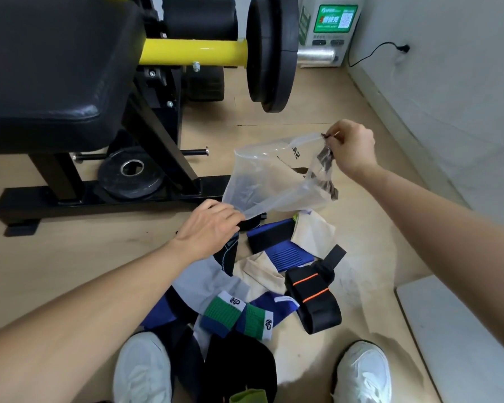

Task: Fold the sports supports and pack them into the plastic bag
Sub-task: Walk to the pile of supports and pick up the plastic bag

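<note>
A clear plastic bag point(274, 175) hangs stretched above the floor point(70, 271), held between both hands. It is thin and creased, with black lettering and a dark strip along the edge nearest the right hand point(351, 146). That hand pinches the upper edge with curled fingertips. The left hand point(210, 228) pinches the lower corner, pulled to a point just above the pile. From my feed I cannot tell whether anything is inside; the dark patch may be the bench point(99, 196) behind it.

Below the bag the supports lie loose and unfolded on the floor: a blue one point(285, 251), beige cloth point(314, 231), a black wrap with orange stripes point(312, 289), two green-and-blue wristbands point(236, 312) and a grey sleeve point(204, 280). White shoes point(141, 370) flank the pile.
</note>
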Action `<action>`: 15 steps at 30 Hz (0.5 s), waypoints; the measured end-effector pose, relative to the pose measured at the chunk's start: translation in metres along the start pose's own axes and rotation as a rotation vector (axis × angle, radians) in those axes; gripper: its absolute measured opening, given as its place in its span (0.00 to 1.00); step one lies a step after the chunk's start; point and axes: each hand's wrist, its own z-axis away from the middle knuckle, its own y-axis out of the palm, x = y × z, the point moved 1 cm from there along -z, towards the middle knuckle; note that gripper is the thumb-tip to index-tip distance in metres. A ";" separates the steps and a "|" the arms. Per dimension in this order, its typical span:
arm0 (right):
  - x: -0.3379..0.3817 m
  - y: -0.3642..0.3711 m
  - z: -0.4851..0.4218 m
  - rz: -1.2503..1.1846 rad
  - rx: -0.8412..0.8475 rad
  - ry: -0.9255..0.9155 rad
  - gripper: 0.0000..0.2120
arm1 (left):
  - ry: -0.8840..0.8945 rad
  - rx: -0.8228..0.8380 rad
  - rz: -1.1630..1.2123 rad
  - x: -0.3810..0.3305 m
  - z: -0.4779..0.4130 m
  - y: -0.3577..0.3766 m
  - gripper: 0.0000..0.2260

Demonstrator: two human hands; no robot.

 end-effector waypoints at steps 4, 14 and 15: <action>0.004 0.022 0.018 -0.056 0.154 -0.088 0.07 | -0.035 0.066 0.035 0.002 0.011 0.007 0.15; 0.001 0.060 0.089 -0.043 0.284 -0.243 0.16 | 0.008 0.097 0.073 -0.003 0.049 0.012 0.12; 0.002 0.063 0.105 -0.062 0.270 -0.308 0.14 | 0.007 0.173 0.093 -0.004 0.058 0.016 0.12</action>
